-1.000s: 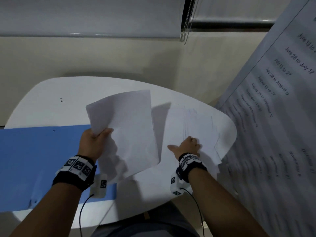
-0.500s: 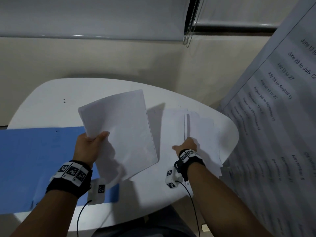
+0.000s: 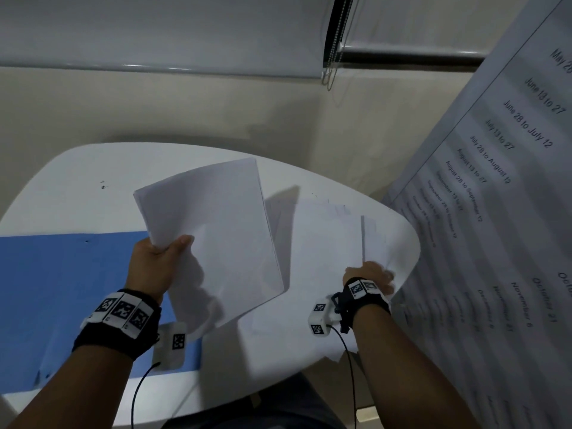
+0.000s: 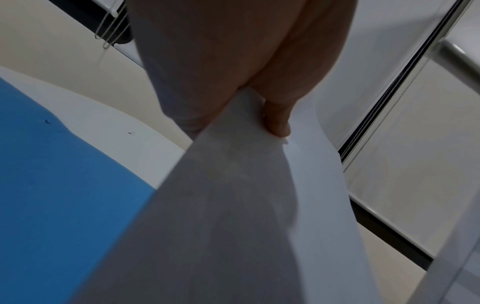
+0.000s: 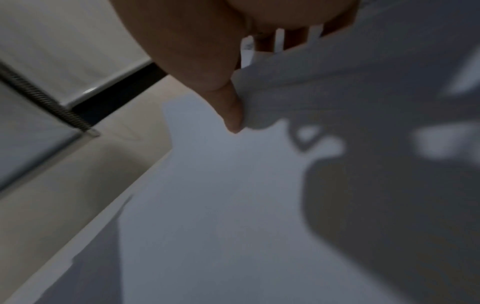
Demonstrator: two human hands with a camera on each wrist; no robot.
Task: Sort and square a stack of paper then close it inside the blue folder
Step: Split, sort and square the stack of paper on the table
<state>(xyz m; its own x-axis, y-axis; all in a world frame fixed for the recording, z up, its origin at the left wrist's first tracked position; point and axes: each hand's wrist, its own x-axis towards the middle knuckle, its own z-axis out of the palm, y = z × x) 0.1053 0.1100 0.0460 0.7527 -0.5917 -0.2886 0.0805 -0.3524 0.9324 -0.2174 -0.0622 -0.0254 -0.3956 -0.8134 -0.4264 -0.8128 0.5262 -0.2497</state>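
My left hand [image 3: 161, 255] grips a sheaf of white paper [image 3: 213, 230] by its left edge, held tilted above the table; in the left wrist view the thumb [image 4: 278, 121] presses on the sheaf [image 4: 233, 205]. My right hand [image 3: 370, 278] pinches the near edge of a loose sheet [image 3: 328, 243] from the spread pile [image 3: 383, 243] on the table's right side; the thumb [image 5: 233, 111] clamps the sheet [image 5: 337, 92] against the fingers. The open blue folder [image 3: 62, 292] lies flat at the left, partly under my left forearm.
The white rounded table [image 3: 93, 181] ends close to the right of the pile. A large printed sheet with dates [image 3: 501, 212] hangs at the right. A beige wall and window blinds [image 3: 185, 32] stand behind the table.
My right hand slid back toward the near right table edge and took hold of a sheet from the pile. The left hand kept the sheaf, drifting slightly left.
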